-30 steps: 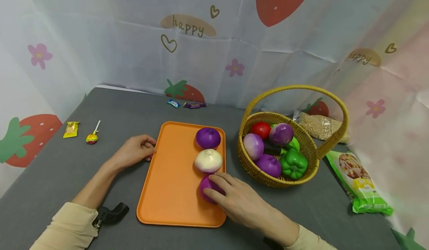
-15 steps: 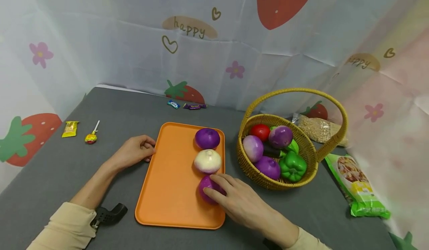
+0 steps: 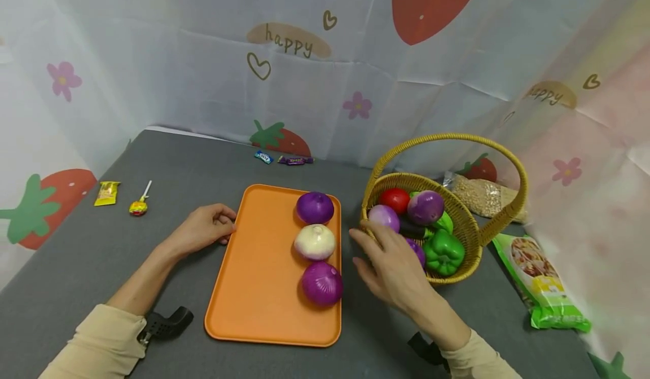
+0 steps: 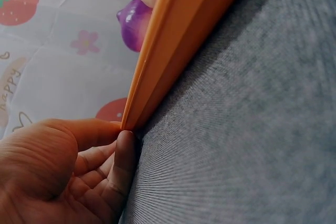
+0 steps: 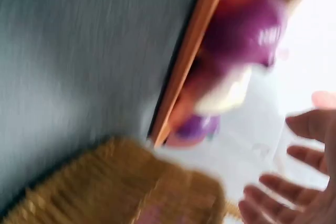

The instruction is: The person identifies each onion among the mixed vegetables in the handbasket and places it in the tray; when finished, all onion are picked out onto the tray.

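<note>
My left hand (image 3: 207, 228) is at the left rim of the orange tray (image 3: 249, 311); in the left wrist view its thumb and fingertip pinch that rim. Along the tray's right side lie a dark purple onion (image 3: 315, 207), a white onion (image 3: 315, 242) and a magenta-purple onion (image 3: 322, 283). My right hand (image 3: 396, 272), holding nothing, hovers between the tray and the wicker basket (image 3: 469, 266), fingers spread. It hides part of the basket's near left side. In the basket sit a tomato (image 3: 394, 200), a green bell pepper (image 3: 444, 252), an eggplant (image 3: 413, 228) and several purple onions (image 3: 425, 207).
A bag of grains (image 3: 482, 194) and a green snack bag (image 3: 545, 283) lie right of the basket. Candies (image 3: 295, 161) are at the back; a lollipop (image 3: 139, 206) and a yellow packet (image 3: 106, 193) lie at left. The basket's tall handle (image 3: 447, 137) arches overhead.
My right hand has let go of the magenta-purple onion, which stays on the tray, and has moved right and up toward the basket. My left hand remains at the tray's rim.
</note>
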Tool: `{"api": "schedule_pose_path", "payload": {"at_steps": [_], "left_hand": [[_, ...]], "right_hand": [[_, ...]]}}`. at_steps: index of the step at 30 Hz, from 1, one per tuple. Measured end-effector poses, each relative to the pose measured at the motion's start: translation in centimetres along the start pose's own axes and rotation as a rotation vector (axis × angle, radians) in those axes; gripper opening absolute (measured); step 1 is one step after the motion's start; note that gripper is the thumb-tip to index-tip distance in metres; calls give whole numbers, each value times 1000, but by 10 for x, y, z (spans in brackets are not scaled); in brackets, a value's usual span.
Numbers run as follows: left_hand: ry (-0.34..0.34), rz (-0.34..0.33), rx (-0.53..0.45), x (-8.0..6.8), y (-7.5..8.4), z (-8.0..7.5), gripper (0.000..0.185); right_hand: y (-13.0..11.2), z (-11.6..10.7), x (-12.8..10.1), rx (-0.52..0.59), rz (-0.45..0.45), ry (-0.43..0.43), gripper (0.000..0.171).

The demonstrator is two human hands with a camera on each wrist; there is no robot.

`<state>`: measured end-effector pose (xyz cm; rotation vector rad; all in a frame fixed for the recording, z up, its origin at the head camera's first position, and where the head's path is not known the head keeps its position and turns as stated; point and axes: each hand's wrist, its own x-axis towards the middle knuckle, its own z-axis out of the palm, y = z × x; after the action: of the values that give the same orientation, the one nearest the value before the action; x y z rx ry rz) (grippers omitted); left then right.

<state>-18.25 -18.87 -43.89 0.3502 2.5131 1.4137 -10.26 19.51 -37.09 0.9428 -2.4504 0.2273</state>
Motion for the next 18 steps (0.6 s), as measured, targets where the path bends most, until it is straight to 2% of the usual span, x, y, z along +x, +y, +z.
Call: {"api": "schedule_pose_path", "payload": {"at_steps": [3,5,7,11,18], "left_hand": [[-2,1,1,0,0,-1,32],[-5,1,3,1,0,-1,32],[-8,4,2,1,1,0,33],[-8,5,1,0,1,0,33],[0,-3,-15,0,0,0,32]], "right_hand": [[18,-4,4,-19,194,5,52],[27,-5,5,-22,315,-56,54],[33,-4,6,-21,400,-145,56],[38,1,5,4,463,-252,56],[41,6,4,52,503,-273,56]]}}
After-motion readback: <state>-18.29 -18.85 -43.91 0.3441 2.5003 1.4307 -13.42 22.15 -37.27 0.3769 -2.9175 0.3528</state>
